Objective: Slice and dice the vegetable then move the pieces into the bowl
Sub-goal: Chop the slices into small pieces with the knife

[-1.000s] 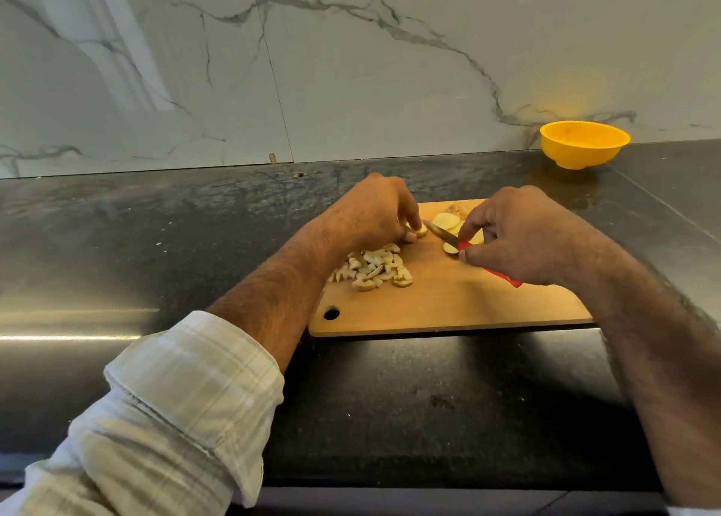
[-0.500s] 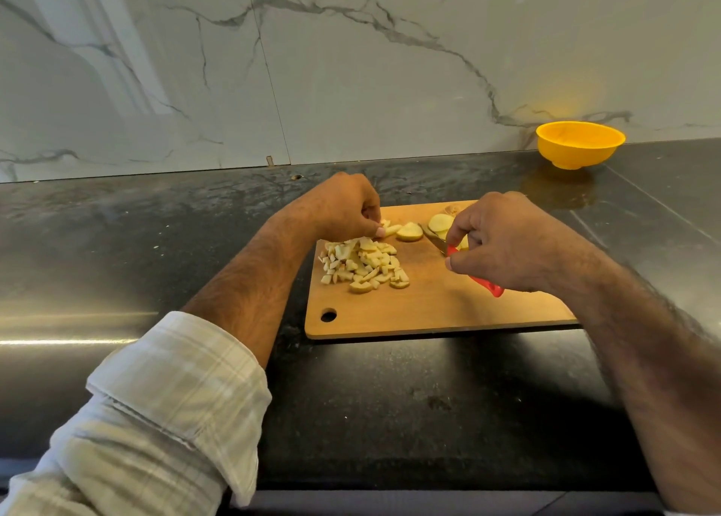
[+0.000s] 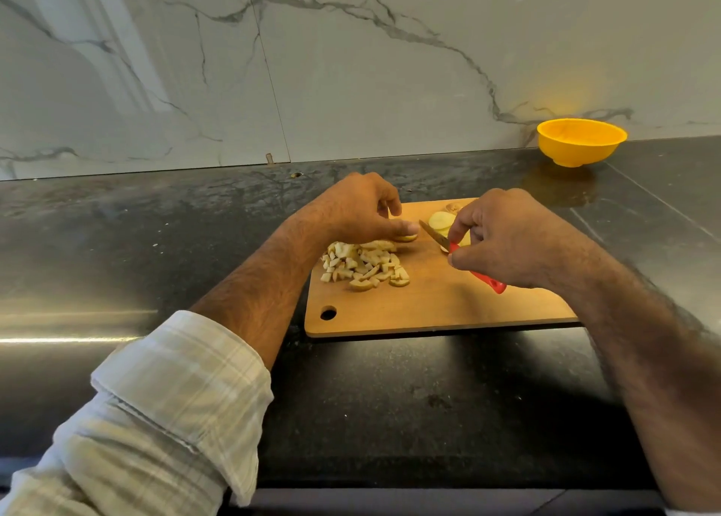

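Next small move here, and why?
Probably bring the knife down across the slice pinned under the left hand. That slice lies whole beside the diced pile, the right hand holds the blade just beside it, and more slices wait; the bowl looks empty.

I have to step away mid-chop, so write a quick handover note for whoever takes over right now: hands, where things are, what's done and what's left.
Left hand: on the cutting board, thumb pressing down a slice at the far edge of the diced pile.
Right hand: gripping the red-handled knife, blade pointing toward the left hand.
More uncut slices lie at the board's far side, partly behind the right hand.
Yellow bowl: on the counter by the wall, far right; no pieces visible inside.
Done: a good heap diced.
Left: dice the remaining slices, then move everything into the bowl.
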A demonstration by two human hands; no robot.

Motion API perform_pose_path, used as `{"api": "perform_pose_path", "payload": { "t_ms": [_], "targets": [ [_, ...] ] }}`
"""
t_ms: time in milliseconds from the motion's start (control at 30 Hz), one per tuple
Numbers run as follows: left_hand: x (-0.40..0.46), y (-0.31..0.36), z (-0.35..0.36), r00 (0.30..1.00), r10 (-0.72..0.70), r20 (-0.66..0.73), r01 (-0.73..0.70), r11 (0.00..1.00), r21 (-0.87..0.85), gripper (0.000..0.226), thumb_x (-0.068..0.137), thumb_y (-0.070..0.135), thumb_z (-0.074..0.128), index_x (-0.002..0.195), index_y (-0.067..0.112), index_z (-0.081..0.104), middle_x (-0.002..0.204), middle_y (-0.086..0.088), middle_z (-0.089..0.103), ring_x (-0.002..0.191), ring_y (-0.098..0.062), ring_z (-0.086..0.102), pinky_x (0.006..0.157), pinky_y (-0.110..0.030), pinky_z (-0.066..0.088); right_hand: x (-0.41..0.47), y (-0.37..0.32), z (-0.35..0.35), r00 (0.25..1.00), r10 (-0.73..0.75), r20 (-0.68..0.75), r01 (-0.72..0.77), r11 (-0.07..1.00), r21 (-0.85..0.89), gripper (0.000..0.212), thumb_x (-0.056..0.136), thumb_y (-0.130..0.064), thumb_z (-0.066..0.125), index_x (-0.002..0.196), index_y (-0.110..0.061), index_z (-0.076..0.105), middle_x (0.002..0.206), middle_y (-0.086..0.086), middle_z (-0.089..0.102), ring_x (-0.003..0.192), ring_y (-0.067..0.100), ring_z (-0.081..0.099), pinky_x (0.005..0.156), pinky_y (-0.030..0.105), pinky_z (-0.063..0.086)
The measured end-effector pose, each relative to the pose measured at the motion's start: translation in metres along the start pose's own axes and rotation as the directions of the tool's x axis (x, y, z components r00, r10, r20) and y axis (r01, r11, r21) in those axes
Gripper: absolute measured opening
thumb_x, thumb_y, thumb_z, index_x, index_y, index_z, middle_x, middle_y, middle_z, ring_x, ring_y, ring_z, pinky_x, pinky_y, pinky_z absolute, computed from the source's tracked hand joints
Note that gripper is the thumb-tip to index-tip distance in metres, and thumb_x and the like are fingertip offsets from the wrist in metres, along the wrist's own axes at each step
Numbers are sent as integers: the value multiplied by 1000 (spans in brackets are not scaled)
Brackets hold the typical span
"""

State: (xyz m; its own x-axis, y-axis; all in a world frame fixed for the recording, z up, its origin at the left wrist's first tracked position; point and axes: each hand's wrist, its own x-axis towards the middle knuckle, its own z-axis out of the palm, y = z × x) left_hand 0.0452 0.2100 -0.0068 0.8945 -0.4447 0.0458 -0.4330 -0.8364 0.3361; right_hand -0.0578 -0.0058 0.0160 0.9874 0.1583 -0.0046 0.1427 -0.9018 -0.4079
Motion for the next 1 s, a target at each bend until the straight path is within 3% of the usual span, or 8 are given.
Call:
{"api": "perform_pose_path", "payload": {
  "t_ms": [100,200,367,500,633,867,1000],
  "targets": [
    [0,12,5,1000,-30,4,29,997,75,62,78,64,83,124,26,64,108,8,66,98,-10,63,84,-32,57,-1,-2,3,999,-32,10,32,999,-33,30,91,-34,79,119,-25,74,85,-11,61,85,12,63,72,29,57],
    [0,12,5,1000,-14,-19,15,1000,23,53,83,45,87,125,23,65,110,6,67,100,-11,64,88,-32,58,-1,-3,4,999,-42,23,42,998,-40,30,91,-34,78,118,-25,73,86,-10,62,88,13,64,81,35,61],
    [-1,-1,1,1000,12,-23,-14,997,-70,39,84,28,89,117,25,69,112,10,69,101,-6,66,89,-32,59,5,-1,10,1000,-13,-15,12,997,-76,31,91,-33,78,120,-27,72,95,-11,59,93,14,62,76,28,55],
    [-1,-6,-2,1000,23,-8,-24,997,-77,39,85,41,87,115,23,71,109,10,70,99,-4,67,89,-30,59,7,-2,17,1000,-10,-8,9,996,-90,31,91,-34,77,120,-31,67,107,-10,56,99,14,58,76,26,50],
    [-1,5,3,1000,16,2,-16,1000,-26,55,83,55,83,126,25,69,117,8,68,104,-10,64,89,-32,57,4,0,12,999,-37,1,37,995,-98,26,88,-36,77,112,-32,69,96,-14,57,90,11,58,77,28,55],
    [1,3,7,997,66,38,-66,998,-9,36,95,44,76,128,31,70,130,7,62,112,-10,60,95,-35,53,9,-1,15,998,19,-52,-23,997,-76,31,93,-33,76,123,-27,70,109,-7,61,98,14,59,83,29,55],
    [0,-2,3,997,70,32,-68,996,-66,32,91,32,82,122,32,73,125,11,68,112,-6,63,95,-33,52,9,-1,19,999,7,-34,-9,997,-71,31,93,-31,75,123,-30,68,101,-12,57,96,12,59,77,27,51]
  ]
}}
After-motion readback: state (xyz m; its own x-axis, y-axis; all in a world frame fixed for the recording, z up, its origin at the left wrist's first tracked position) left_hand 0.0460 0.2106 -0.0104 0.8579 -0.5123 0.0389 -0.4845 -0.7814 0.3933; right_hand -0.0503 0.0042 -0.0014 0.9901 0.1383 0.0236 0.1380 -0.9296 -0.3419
